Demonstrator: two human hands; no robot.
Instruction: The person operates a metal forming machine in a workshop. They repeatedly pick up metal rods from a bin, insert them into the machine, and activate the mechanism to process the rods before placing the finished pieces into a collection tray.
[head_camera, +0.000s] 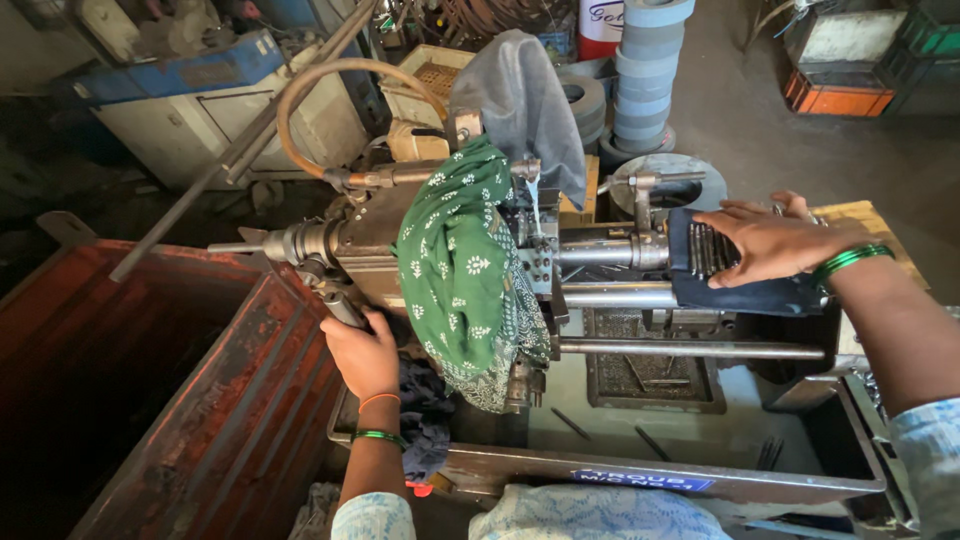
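Note:
My left hand (362, 352) grips a metal lever handle (335, 300) on the left side of a small lathe-like machine (600, 262). My right hand (775, 240) lies flat, fingers spread, on a row of thin metal rods (712, 248) resting on a dark blue cloth (750, 292) at the machine's right end. A green patterned cloth (462, 270) and a grey cloth (522, 100) hang over the middle of the machine. Both wrists wear green bangles.
A rusty red metal bin (150, 380) stands at the left. Under the machine is a metal tray (640, 470) with a few loose rods. Stacked grey grinding wheels (645, 70) and crates (840, 95) stand behind. A curved hose (330, 85) arches over the machine.

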